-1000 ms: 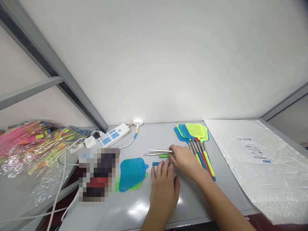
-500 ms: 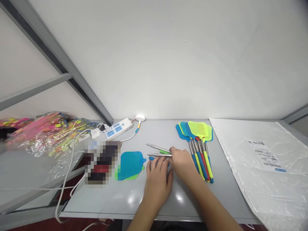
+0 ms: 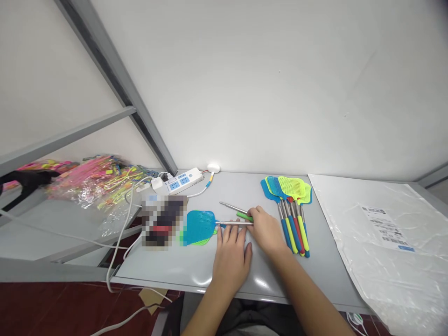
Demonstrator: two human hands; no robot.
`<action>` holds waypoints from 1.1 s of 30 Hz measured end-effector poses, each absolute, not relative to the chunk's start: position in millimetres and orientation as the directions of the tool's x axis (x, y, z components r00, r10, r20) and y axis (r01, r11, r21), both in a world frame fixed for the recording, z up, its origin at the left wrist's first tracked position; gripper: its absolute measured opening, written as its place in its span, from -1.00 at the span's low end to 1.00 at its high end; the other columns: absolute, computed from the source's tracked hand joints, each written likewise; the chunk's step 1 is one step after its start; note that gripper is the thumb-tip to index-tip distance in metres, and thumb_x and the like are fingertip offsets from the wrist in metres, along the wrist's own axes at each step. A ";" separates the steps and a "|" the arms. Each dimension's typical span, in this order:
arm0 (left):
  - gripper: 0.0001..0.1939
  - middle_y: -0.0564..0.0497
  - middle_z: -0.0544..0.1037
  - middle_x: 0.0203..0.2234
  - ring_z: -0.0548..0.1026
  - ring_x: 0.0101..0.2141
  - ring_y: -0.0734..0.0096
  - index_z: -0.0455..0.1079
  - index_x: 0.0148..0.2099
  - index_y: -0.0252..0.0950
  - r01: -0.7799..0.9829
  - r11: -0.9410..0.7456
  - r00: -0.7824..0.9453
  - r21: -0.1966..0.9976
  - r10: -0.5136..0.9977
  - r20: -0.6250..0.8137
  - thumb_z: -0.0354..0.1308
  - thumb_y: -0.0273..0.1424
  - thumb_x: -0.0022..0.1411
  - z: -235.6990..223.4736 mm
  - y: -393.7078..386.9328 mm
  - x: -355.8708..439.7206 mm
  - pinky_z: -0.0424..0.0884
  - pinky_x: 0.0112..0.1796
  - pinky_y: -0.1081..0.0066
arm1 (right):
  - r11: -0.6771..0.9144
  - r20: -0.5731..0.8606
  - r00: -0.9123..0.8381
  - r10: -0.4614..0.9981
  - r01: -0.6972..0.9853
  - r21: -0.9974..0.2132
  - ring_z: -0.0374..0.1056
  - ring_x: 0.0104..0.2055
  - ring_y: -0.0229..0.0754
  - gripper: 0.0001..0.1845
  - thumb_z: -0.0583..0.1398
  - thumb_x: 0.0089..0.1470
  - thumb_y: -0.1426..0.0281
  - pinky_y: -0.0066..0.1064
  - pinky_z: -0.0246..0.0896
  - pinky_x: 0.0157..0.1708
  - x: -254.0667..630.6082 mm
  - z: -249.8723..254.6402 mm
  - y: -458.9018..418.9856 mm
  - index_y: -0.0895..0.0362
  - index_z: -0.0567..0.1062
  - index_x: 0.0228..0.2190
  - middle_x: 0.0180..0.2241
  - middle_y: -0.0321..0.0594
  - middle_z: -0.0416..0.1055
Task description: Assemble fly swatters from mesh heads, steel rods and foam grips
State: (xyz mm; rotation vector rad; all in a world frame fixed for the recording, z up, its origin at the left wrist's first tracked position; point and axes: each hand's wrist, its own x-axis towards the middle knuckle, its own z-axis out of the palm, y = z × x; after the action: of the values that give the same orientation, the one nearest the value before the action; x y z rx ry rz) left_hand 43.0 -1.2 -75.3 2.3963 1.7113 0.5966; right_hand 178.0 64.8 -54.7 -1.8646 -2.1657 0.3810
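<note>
My left hand (image 3: 230, 254) lies palm down with its fingers stretched forward over a mostly hidden blue handle. Closed round the right end of a thin metal rod (image 3: 231, 223) is my right hand (image 3: 268, 231); whether it also grips the green handle (image 3: 244, 216) beside its fingertips, I cannot tell. A second metal rod (image 3: 233, 206) slants just behind. The first rod's left tip meets the tab of a blue fly swatter head (image 3: 200, 226); whether they are joined is unclear. Under that head shows a green swatter head (image 3: 203, 242).
Several fly swatters (image 3: 297, 228) with coloured handles lie to the right, beside a large white plastic mailer (image 3: 353, 210). At the back left are a power strip (image 3: 184, 181) and cables. Bagged colourful items (image 3: 101, 177) and a blurred-out object (image 3: 166, 221) sit farther left.
The view has shifted, showing more floor. The front metal rod now reaches the blue swatter head, where a gap stood before. Both hands stay close together at the rods and handles.
</note>
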 end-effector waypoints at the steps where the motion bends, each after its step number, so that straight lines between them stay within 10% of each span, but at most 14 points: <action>1: -0.55 -0.15 0.28 0.24 0.14 0.25 -0.03 0.21 0.27 -0.25 0.873 -0.357 0.287 0.332 0.927 0.242 -0.03 -0.39 0.36 -78.8 -5.0 41.4 -0.02 0.23 -0.17 | 0.147 0.044 -0.140 0.989 0.916 -0.373 0.42 -0.28 -0.14 -0.89 0.14 0.19 0.42 -0.37 0.01 -0.42 177.0 -56.3 64.0 0.09 0.45 -0.23 -0.20 -0.18 0.44; 18: -0.67 -0.16 0.37 0.06 0.26 0.07 0.13 0.22 0.18 -0.26 0.549 -0.422 0.181 0.721 0.903 0.391 -0.01 -0.40 0.39 -67.8 -21.7 31.7 0.25 0.09 0.07 | 0.221 0.262 0.035 0.964 0.434 -0.873 0.29 -0.53 -0.23 -0.70 0.09 0.22 0.14 -0.41 0.23 -0.48 180.0 -82.9 19.9 0.10 0.32 -0.17 -0.55 -0.39 0.30; 33: -0.66 -0.05 0.49 -0.08 0.46 -0.13 0.28 0.23 0.17 -0.18 0.303 -0.225 0.152 0.926 0.971 0.186 -0.02 -0.45 0.37 -66.2 -21.8 30.7 0.37 -0.12 0.31 | 0.151 0.138 -0.128 0.982 0.093 -0.984 0.25 -0.57 -0.30 -0.78 0.21 0.16 0.20 -0.48 0.21 -0.51 173.1 -72.2 7.5 0.07 0.44 -0.23 -0.59 -0.43 0.28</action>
State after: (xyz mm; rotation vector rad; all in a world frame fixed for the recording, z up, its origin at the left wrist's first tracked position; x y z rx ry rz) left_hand 30.7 -21.8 -66.2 1.6618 1.2411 1.0984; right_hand 173.1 7.5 -72.2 -1.1132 -1.4395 1.1373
